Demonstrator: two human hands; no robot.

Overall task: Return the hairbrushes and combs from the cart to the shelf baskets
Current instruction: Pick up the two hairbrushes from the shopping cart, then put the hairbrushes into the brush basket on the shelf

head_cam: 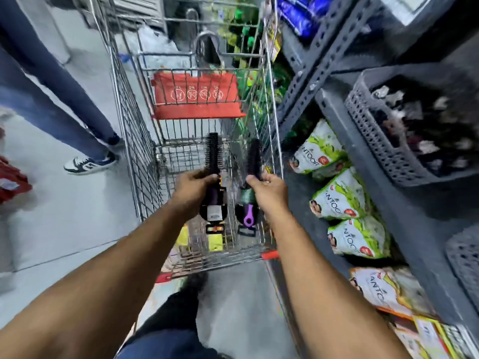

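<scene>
Hairbrushes, two, both round-bristled and held above the wire cart [134, 141]. First hairbrush [213, 161]: black bristle head pointing away from the fingers, dark purple-and-black handle with a white label running back below the palm; clamped in the left hand [193, 189], fingers curled shut round the neck just under the bristles. Second hairbrush [252, 161]: dark bristle head beyond the fingertips, a greenish wrapped section and a purple loop-ended handle trailing back beneath the wrist; gripped by the right hand [268, 189], thumb and fingers closed on the neck. The two brushes sit side by side, close but apart, with a black hang tag below each handle. Cart, one: chrome mesh, red folding child seat [197, 95] ahead of the fingers, yellow packets lying on the basket floor under the hands; whether more brushes or combs remain inside cannot be told. Shelf baskets, two in view: one grey perforated basket [375, 133] right of the right-hand fingers, holding blurred dark items, and the corner of a second grey basket [464, 257] lower down. White-and-green bags [342, 195], three, on the bottom shelf to the right, with further packets nearer the camera. Grey metal shelving [324, 60]; pale grey floor [64, 224]; one bystander's blue-trousered legs [51, 99] to the left.
</scene>
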